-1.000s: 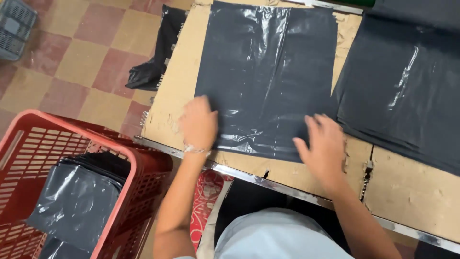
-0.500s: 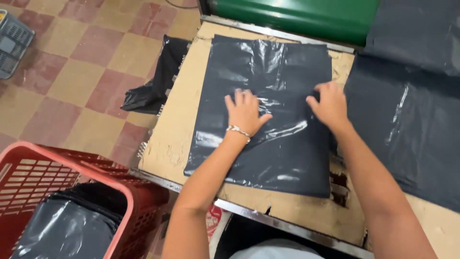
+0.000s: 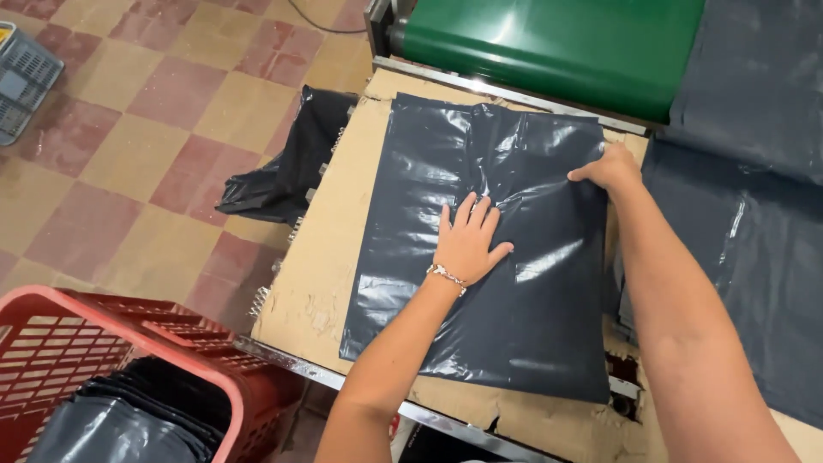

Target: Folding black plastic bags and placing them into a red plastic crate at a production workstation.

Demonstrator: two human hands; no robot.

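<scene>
A dark grey plastic bag [image 3: 411,214] lies flat on a cardboard-covered table [image 3: 317,283]. My left hand [image 3: 470,240] presses palm down on the middle of the bag, fingers spread, a thin bracelet at the wrist. My right hand [image 3: 610,169] rests on the bag's upper right edge, its fingers curled at that edge. I cannot tell whether it pinches the plastic or only presses it.
A green roller machine [image 3: 549,43] stands at the table's far edge. More dark grey sheeting [image 3: 754,231] covers the right side. A black bag [image 3: 287,167] hangs off the table's left edge. A red basket [image 3: 77,351] with folded bags sits at lower left on the checkered floor.
The view has shifted so the bag lies nearer and the green machine shows. My left hand slid down to the bag's middle. My right hand moved out to its upper right edge.
</scene>
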